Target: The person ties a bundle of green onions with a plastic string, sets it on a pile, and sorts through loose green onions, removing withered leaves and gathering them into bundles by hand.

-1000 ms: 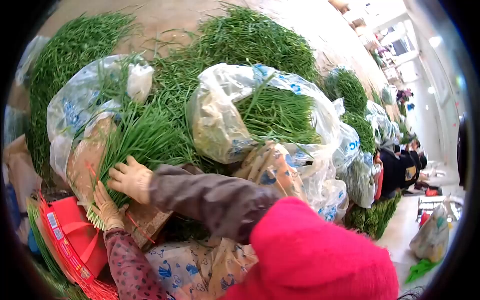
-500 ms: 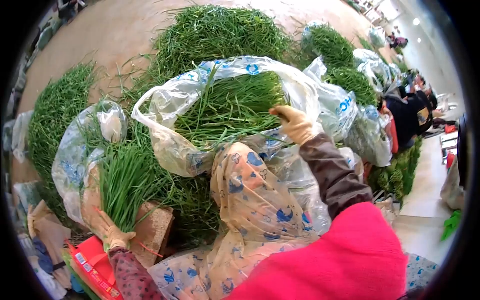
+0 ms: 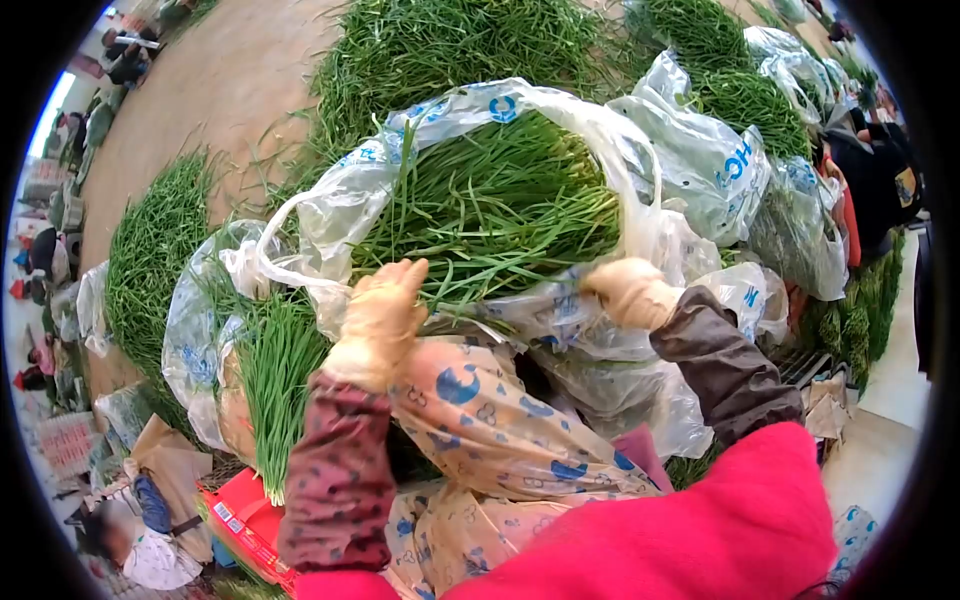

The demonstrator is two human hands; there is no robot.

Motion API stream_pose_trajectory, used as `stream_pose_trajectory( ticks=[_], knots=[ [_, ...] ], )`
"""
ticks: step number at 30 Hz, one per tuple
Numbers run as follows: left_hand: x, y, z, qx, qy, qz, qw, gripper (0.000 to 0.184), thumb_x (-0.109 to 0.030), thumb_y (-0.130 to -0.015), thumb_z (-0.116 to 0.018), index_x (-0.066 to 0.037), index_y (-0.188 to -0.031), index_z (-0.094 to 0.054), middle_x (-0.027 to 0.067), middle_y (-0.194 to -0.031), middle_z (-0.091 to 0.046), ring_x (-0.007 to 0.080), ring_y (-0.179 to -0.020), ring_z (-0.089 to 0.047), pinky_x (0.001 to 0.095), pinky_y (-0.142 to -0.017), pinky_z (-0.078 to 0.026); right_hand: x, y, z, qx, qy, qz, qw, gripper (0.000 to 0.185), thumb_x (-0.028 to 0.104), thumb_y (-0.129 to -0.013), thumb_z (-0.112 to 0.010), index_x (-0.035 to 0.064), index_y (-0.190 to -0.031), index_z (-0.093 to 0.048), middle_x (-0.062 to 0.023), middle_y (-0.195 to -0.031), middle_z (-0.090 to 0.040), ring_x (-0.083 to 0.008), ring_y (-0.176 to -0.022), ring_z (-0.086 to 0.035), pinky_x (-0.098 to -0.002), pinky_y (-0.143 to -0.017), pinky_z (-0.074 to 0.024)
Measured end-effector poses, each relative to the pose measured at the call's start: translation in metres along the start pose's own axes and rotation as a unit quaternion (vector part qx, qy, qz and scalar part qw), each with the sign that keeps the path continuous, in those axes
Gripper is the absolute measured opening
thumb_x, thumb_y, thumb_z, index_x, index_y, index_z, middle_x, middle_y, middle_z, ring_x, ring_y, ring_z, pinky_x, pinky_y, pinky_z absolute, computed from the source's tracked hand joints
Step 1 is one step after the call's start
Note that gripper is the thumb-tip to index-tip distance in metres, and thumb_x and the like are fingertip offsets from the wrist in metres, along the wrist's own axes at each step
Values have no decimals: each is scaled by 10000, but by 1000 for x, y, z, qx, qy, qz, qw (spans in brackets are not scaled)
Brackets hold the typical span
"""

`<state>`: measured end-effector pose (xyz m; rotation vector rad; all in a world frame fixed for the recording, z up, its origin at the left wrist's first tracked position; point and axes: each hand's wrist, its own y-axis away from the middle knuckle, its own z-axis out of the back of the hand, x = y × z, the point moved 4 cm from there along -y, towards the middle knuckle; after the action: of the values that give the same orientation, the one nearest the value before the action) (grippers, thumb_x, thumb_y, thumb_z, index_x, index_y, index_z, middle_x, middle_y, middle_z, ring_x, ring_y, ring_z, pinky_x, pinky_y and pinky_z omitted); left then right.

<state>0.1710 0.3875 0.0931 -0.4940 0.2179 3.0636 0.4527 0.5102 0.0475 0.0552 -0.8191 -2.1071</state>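
Observation:
Both hands wear pale gloves. My left hand (image 3: 385, 315) is at the near left rim of a clear plastic bag (image 3: 590, 105) full of long green stalks (image 3: 500, 205), its fingers bent over the edge. On the near right rim my right hand (image 3: 630, 290) has its fingers closed on the plastic. A separate bunch of green stalks (image 3: 277, 380) lies on a board to the left, with its pale ends towards me. Below that bunch is a red package (image 3: 250, 515). A patterned plastic cover (image 3: 500, 400) lies over my lap.
Heaps of greens (image 3: 450, 60) lie beyond the bag, with another heap (image 3: 155, 260) at the left. More filled bags (image 3: 700, 165) stand at the right, near a person in dark clothes (image 3: 870, 175). Other people are at the far left, and one sits at the lower left.
My left hand has let go of the bunch on the board and moved right to the bag. My right hand left the bunch earlier and is now lower on the bag's rim. The view has shifted.

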Motion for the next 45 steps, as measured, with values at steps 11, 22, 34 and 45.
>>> stream_pose_trajectory(
  ticks=[11, 22, 34, 45],
  knots=[
    [-2, 32, -51, 456, -7, 135, 880, 334, -369, -852, -625, -117, -1059, -697, 161, -971, -689, 347, -965, -636, 413, -860, -495, -65, -51, 40, -144, 131, -88, 977, 824, 31, -671, -666, 22, -1426, -336, -202, -1425, -413, -351, -1293, -425, -362, -1053, -384],
    [-46, 38, -6, 332, 15, 67, 941, 550, -240, -829, -655, -83, -1326, -482, 174, -1179, -603, 367, -1076, -586, 445, -881, -485, -75, -70, 41, 40, 98, -84, 991, 810, 136, -538, -851, 35, -1259, -495, -180, -1168, -606, -323, -1110, -579, -373, -885, -498],
    [-92, -58, -7, 2, 229, -86, 970, 732, -208, -739, -777, -12, -1355, -433, 234, -1263, -548, 375, -1166, -537, 391, -980, -453, -39, -35, 97, 9, -19, -79, 997, 822, 193, -587, -779, 126, -1343, -462, -161, -891, -679, -286, -830, -679, -369, -690, -536],
    [-76, -155, -65, -70, 946, 105, 299, 743, -415, -829, -724, -91, -1403, -381, 91, -1304, -512, 220, -1134, -542, 345, -1016, -440, 27, -56, 150, -226, -144, 90, 959, 572, 81, -675, -713, 42, -1216, -533, -192, -975, -658, -343, -920, -650, -380, -795, -528]
  ],
)
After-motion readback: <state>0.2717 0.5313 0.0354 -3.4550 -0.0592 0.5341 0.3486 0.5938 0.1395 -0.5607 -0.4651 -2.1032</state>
